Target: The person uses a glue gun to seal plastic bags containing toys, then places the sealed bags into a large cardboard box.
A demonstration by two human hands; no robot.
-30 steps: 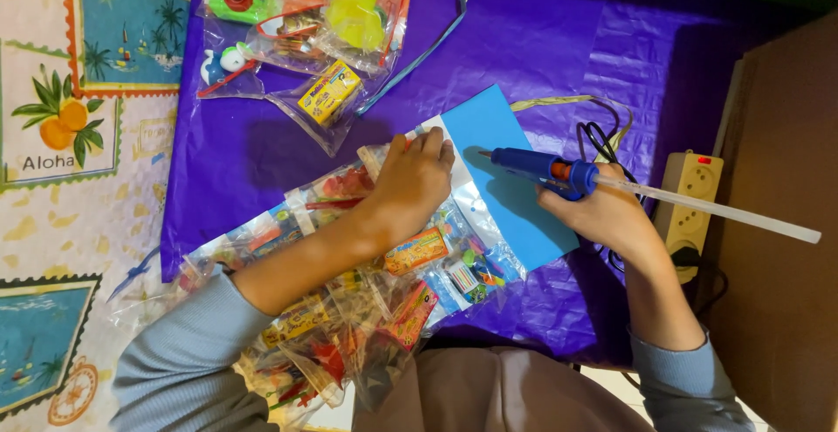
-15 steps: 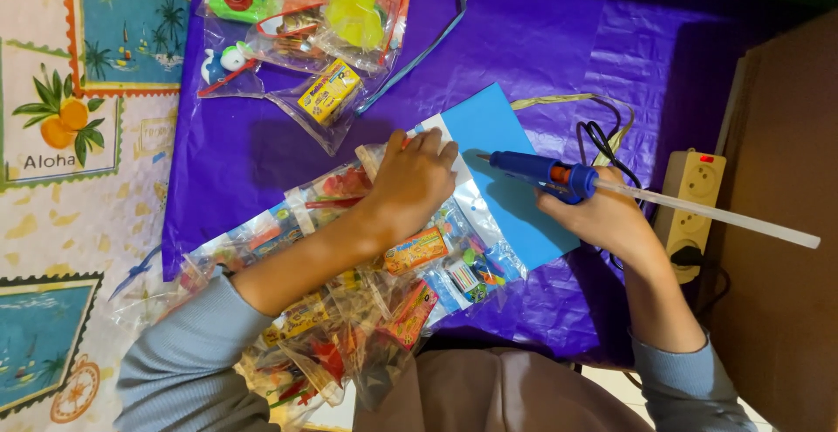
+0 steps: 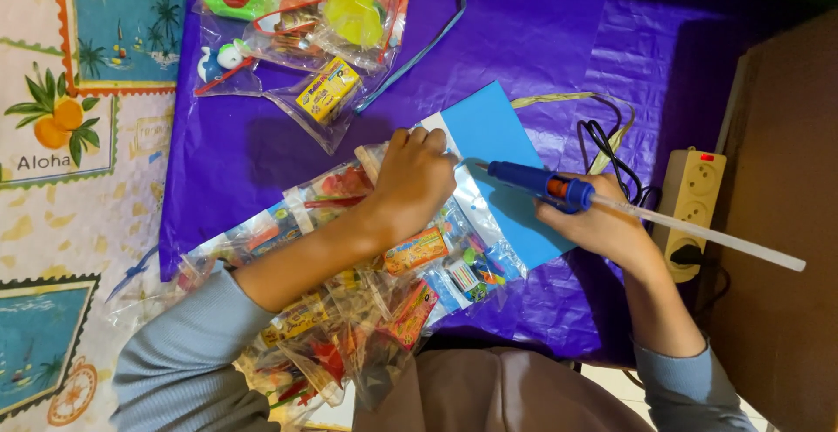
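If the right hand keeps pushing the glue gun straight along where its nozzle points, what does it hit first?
Likely the left hand: the right hand aims the blue glue gun at those fingers across the blue card, though height is unclear.

We see a crinkled purple cover (image 3: 541, 39) on the table; left of it lies a postcard-patterned cloth (image 3: 78, 135), right of it brown cardboard (image 3: 786, 222).
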